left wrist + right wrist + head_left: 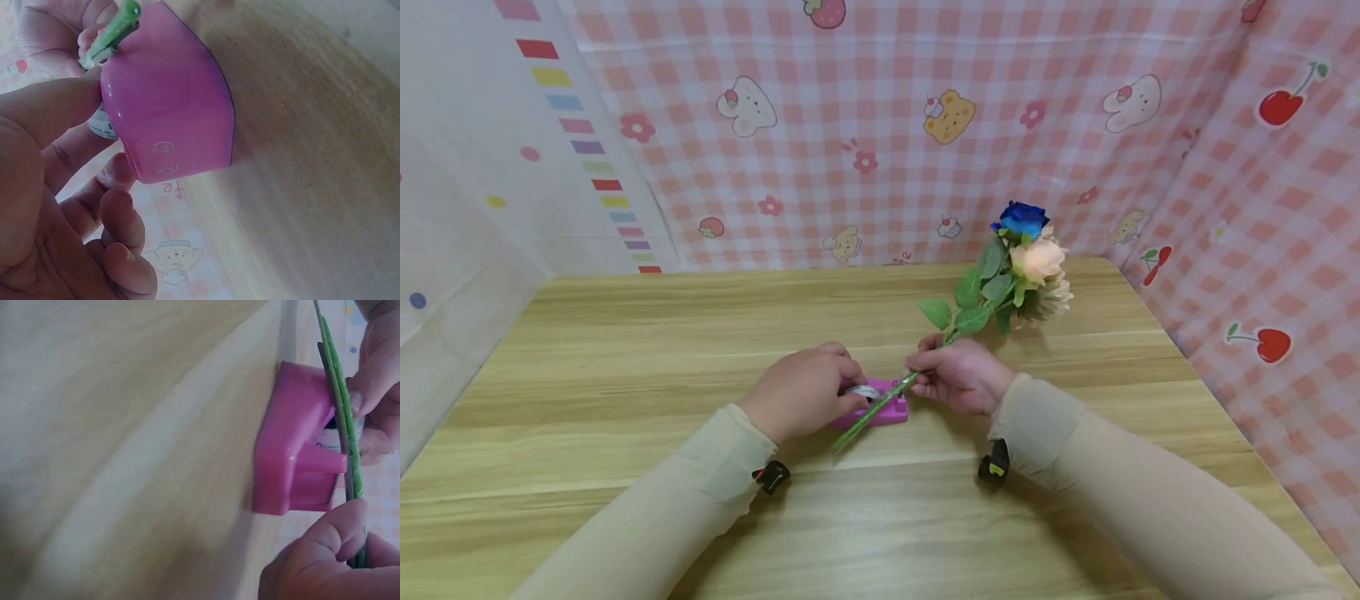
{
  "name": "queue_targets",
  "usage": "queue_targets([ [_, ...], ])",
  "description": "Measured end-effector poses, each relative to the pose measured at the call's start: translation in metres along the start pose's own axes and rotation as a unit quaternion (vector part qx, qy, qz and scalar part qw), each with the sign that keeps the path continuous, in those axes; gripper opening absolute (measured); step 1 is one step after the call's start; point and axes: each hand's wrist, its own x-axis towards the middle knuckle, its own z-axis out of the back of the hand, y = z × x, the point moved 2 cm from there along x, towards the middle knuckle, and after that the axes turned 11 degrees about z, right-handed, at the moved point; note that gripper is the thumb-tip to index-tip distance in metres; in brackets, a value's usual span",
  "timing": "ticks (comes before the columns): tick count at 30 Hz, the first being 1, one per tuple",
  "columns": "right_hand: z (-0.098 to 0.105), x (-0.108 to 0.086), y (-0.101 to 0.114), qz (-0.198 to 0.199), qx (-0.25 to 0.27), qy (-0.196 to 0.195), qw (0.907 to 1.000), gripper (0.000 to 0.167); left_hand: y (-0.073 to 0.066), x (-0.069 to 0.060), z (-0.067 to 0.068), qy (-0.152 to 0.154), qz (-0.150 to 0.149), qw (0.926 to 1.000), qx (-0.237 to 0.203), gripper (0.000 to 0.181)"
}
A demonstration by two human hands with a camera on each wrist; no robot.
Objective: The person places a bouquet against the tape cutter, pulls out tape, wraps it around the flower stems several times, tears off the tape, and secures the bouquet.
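A pink tape dispenser (891, 412) sits on the table, a white tape roll (867, 391) in it. My left hand (805, 387) grips the roll between thumb and fingers at the dispenser's left side. With thumb and fingertips, my right hand (966, 375) pinches the green stems (344, 412) of a small flower bunch. The stems slant across the dispenser, cut ends toward me. At the bunch's far end are a blue rose (1024, 218), a peach flower (1039, 260) and green leaves (973, 318). Whether tape sticks to the stems, I cannot tell.
The wood-grain table (647, 350) extends around both hands. A pink checked cloth (820, 100) with cartoon prints hangs behind it and along the right. White cloth (467, 225) with coloured marks covers the left side. Each wrist wears a small black camera (994, 467).
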Motion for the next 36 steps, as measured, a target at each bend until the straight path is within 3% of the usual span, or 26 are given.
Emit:
queue_targets([
  [9,0.012,-0.003,-0.003,0.015,-0.085,0.033,0.9957,0.01,-0.001,-0.001,0.002,-0.001,0.002,1.0,-0.004,0.02],
  [13,0.013,-0.006,0.002,0.013,-0.059,0.048,0.997,0.007,0.0,0.0,0.001,-0.002,0.0,1.0,-0.003,0.02],
  [19,0.01,-0.01,0.014,0.029,-0.013,0.055,0.9979,0.017,-0.002,0.001,0.001,-0.003,0.001,1.0,-0.002,0.018],
  [24,0.013,-0.009,0.013,0.007,-0.001,0.037,0.9993,0.018,-0.002,0.001,0.001,-0.005,0.0,1.0,0.004,0.017],
  [31,0.016,-0.007,0.003,-0.01,-0.033,-0.01,0.9994,0.016,-0.002,0.001,0.0,-0.001,0.0,1.0,0.005,0.021],
  [36,0.01,-0.007,0.002,-0.017,-0.034,-0.009,0.9992,0.017,-0.002,0.001,0.0,-0.001,0.002,1.0,0.003,0.019],
])
